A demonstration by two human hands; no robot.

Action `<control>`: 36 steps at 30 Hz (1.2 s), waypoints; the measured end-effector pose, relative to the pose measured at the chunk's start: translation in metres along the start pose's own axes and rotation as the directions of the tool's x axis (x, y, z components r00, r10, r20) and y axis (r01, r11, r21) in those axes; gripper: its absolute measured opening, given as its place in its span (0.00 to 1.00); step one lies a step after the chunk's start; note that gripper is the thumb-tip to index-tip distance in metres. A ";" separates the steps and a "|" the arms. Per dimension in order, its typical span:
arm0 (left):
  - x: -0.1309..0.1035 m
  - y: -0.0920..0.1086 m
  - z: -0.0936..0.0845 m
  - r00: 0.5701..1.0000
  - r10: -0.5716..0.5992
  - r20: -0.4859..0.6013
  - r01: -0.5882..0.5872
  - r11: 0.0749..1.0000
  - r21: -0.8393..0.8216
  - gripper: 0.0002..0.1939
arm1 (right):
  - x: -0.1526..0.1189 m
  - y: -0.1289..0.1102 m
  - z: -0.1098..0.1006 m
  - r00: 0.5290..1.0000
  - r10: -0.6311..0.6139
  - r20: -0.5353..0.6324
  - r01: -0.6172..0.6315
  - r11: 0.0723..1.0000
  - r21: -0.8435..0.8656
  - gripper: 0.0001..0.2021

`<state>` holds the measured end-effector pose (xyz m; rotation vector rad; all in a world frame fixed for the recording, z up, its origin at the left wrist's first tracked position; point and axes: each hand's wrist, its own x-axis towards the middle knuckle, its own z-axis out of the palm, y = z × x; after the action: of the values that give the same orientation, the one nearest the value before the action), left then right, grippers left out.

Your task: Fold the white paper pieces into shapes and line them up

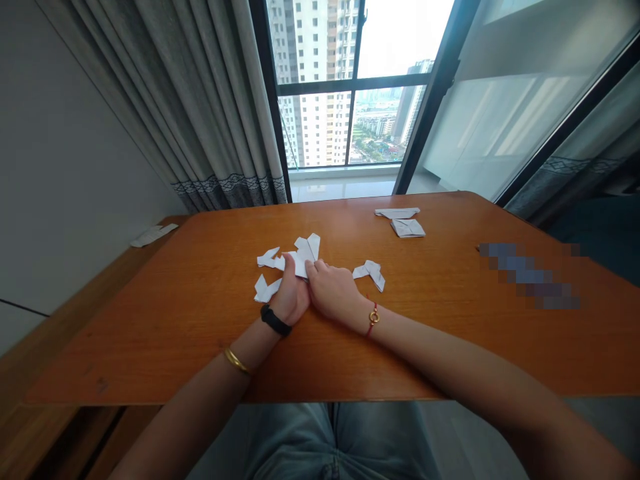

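Note:
Both hands meet over the wooden table, around a folded white paper piece. My left hand has its thumb on top of the paper and its palm turned up beside it. The fingers of my right hand are bent in and pressed at the paper's near edge. Left of the hands lie two small folded papers, an upper one and a lower one. Another folded paper rests just right of my right hand.
Two folded papers, a flat strip and a squarish packet, lie near the far edge. A blurred item is at the right. A white paper sits on the left ledge. Curtain and window stand behind.

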<state>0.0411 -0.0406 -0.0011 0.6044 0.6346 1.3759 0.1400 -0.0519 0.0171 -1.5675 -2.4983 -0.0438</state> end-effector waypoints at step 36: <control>-0.001 -0.016 0.021 0.976 -0.057 0.212 0.056 0.998 0.008 0.20 | -0.011 0.052 0.014 0.946 0.316 0.069 -0.123 0.154 0.980 0.12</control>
<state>0.0669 -0.0441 0.0024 0.7190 0.4773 1.2380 0.1891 -0.0370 -0.0025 -1.1260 -1.3758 1.2162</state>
